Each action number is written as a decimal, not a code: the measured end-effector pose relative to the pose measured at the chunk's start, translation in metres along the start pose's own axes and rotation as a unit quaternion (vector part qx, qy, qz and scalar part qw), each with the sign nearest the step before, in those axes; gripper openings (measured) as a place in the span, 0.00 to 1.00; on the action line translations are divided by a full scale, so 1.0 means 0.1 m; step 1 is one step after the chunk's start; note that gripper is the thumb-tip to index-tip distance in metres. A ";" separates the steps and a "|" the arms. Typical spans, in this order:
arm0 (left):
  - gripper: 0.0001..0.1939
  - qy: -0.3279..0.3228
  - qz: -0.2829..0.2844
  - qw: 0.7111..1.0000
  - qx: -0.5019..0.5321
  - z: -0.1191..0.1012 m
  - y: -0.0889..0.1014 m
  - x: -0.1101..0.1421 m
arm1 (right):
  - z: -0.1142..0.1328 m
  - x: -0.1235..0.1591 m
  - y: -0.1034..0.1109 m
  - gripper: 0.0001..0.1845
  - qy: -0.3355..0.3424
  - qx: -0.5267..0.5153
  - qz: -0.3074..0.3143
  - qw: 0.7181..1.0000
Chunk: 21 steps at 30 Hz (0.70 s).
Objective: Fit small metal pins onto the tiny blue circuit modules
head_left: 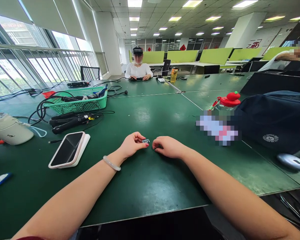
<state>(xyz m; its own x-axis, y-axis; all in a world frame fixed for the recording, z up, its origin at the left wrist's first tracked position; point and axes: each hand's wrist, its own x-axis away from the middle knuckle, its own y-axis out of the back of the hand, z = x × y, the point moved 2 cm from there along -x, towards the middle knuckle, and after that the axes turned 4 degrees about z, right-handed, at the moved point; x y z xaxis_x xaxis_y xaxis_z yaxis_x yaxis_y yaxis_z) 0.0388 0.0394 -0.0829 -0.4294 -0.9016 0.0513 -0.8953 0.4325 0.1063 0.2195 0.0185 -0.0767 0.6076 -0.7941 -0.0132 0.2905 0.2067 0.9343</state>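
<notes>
One small dark patterned piece [145, 141], just below frame centre, pinched between thumb and fingers of the left hand [132, 145]. Right hand [169, 146] just right of it, apart, fingers curled; cannot tell whether it grips anything. Green table [150, 186] beneath both.

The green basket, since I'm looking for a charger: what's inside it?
Jumbled black things, something pale near the middle and something blue at the right end of the basket. Whatever lies beneath them is covered; I cannot pick out a charger.
</notes>
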 end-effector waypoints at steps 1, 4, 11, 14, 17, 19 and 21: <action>0.19 0.002 0.001 1.000 -0.004 0.00 0.00 0.00 | -0.02 0.00 0.01 0.07 -0.018 0.009 -0.007 1.000; 0.19 0.009 0.007 1.000 -0.022 0.02 0.00 0.00 | -0.09 0.00 0.03 0.06 -0.065 0.049 -0.018 0.996; 0.18 0.015 0.018 0.999 -0.041 0.05 0.01 -0.02 | -0.03 -0.06 -0.02 0.06 -0.066 0.145 -0.012 0.987; 0.18 0.012 0.018 0.999 -0.041 0.05 0.00 -0.02 | 0.00 -0.09 -0.04 0.07 -0.062 0.177 -0.019 0.982; 0.19 0.013 0.016 0.999 -0.046 0.05 0.00 -0.03 | -0.03 -0.11 -0.04 0.07 -0.094 0.163 -0.034 0.981; 0.19 0.013 0.018 0.998 -0.052 0.07 -0.01 -0.03 | -0.05 -0.11 -0.03 0.07 -0.122 0.126 -0.062 0.983; 0.19 0.008 0.022 0.998 -0.059 0.08 -0.02 -0.03 | -0.05 -0.10 -0.02 0.07 -0.129 0.094 -0.092 0.983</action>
<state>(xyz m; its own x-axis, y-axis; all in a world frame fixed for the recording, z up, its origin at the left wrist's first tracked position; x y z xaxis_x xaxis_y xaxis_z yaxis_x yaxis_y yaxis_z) 0.0410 0.0414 -0.0914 -0.4660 -0.8817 0.0737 -0.8548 0.4701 0.2198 0.2165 0.0288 -0.0798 0.3436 -0.9314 -0.1199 0.2223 -0.0434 0.9740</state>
